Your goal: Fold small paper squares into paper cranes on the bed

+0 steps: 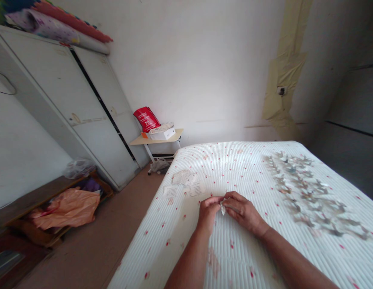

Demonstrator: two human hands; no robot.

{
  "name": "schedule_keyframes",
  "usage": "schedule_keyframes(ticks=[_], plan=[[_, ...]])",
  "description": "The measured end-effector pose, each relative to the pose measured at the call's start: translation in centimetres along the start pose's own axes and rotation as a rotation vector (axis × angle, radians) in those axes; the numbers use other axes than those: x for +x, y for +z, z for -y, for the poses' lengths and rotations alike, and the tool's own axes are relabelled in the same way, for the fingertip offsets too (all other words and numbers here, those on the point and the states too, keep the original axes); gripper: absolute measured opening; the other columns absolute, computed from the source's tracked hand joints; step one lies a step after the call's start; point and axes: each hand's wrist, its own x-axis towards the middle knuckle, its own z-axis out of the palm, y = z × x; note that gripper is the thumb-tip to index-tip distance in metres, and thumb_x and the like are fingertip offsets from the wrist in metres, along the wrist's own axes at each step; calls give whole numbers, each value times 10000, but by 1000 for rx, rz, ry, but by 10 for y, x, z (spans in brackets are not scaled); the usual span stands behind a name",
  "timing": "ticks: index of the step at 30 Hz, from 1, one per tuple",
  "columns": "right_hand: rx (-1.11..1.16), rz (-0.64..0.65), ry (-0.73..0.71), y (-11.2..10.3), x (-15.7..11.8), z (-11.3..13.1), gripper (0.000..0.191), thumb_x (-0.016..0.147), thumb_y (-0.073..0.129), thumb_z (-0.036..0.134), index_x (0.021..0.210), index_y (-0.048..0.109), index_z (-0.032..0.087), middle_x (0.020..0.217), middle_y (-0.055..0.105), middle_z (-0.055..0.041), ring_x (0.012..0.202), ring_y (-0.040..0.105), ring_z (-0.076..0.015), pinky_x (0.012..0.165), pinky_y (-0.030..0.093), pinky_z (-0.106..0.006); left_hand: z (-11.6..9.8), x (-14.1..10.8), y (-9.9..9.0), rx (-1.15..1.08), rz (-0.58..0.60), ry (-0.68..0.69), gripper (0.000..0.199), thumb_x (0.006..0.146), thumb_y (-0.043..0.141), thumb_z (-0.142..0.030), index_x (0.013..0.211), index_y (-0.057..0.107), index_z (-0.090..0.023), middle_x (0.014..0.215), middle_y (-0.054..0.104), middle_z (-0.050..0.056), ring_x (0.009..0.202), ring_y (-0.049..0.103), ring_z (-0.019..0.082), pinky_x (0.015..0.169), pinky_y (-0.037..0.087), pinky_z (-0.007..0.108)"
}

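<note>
Over the middle of the bed, my left hand (209, 208) and my right hand (243, 210) meet, fingers pinched together. Between them is a small piece of folded paper (223, 209), pale and mostly covered by my fingers. Several flat printed paper sheets (197, 188) lie on the bedspread just beyond my left hand. To the right of my right hand, rows of many small folded paper figures (307, 192) stand on the bed; they look like paper cranes, though blurred.
The bed (234, 160) has a striped white cover with red dots. Beyond its far left corner, a small table (144, 140) bears a red bag (146, 119) and a white box (165, 132). A grey cabinet (93, 108) and a low wooden bench (33, 196) stand on the left.
</note>
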Motion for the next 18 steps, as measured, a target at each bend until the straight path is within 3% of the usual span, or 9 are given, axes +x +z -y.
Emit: schedule_keyframes(ticks=[4, 10, 18], plan=[[-35, -44, 4, 2, 1, 1, 196, 876, 432, 221, 915, 623, 200, 933, 567, -82, 849, 584, -160, 738, 487, -267, 1, 0, 1, 5, 22, -11, 345, 548, 629, -171, 875, 702, -89, 712, 673, 53, 689, 578, 167, 659, 419, 254], [117, -60, 64, 7, 0, -3, 192, 885, 427, 249, 882, 612, 200, 859, 570, -71, 805, 576, -155, 719, 478, -270, 9, 4, 2, -4, 26, 5, 349, 531, 611, -127, 864, 703, -83, 651, 639, 33, 613, 543, 128, 592, 391, 223], [345, -66, 306, 12, -1, -4, 194, 849, 477, 325, 781, 588, 180, 758, 564, -28, 723, 550, -145, 679, 442, -260, 13, 6, 5, -32, -15, -7, 328, 513, 624, -118, 831, 702, -90, 680, 668, 42, 618, 568, 135, 629, 418, 240]])
